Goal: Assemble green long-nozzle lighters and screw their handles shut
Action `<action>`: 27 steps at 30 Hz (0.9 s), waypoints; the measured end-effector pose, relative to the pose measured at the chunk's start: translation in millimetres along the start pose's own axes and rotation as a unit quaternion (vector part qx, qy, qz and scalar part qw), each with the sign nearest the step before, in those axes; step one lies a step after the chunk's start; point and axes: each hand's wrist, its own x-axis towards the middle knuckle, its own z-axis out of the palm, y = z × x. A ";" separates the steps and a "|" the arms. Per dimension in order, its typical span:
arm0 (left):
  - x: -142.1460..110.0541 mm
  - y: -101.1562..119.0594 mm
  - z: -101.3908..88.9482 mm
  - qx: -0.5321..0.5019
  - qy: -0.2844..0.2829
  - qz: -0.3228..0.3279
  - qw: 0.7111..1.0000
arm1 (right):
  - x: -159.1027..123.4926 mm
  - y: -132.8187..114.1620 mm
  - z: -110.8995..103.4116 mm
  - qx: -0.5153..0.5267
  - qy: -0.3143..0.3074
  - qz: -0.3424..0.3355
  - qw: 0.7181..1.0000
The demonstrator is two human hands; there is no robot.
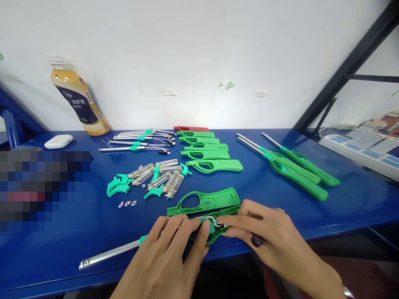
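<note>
1. Nearest is the left hand point(174, 253), its fingers closed over the near green half-shell point(230, 211), which lies close to the table's front edge.
2. The right hand point(271, 232) pinches that half-shell's right part, fingertips at the white wires point(210, 217); whether they also grip the wire ends, I cannot tell.
3. A metal tube point(109, 254) sticks out left from under the left hand, slanting toward the front edge; blue tabletop point(62, 232) shows beyond it.
4. Just behind the hands lies a loose green half-shell point(218, 200), hollow side up, leaving the fingers little room that way.
5. Farther left are small pale pieces point(127, 203), teal triggers point(119, 189) and clear canisters point(160, 181), loosely heaped.
6. To the right, well apart from the right hand, three green lighters point(301, 180) lie slanted, with a broad stretch of blue between them and the shell row.
7. That row of green shells point(215, 166) runs back to a red shell point(191, 128) near the wall; wired tubes point(121, 148) lie to its left.
8. At the back left are a white case point(58, 141) and a bottle point(79, 99) against the wall point(199, 50).
</note>
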 end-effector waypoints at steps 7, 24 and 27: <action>3.7 -2.0 1.7 -0.031 0.002 -0.033 0.999 | 1.9 -2.2 1.5 0.037 0.012 0.024 0.999; 11.6 -2.0 2.3 -0.066 0.023 -0.030 0.997 | 4.4 -3.6 0.8 -0.018 -0.025 -0.017 0.999; 8.8 -1.0 9.7 -0.076 0.060 -0.040 0.994 | 5.2 -3.8 2.3 -0.035 -0.022 -0.022 0.999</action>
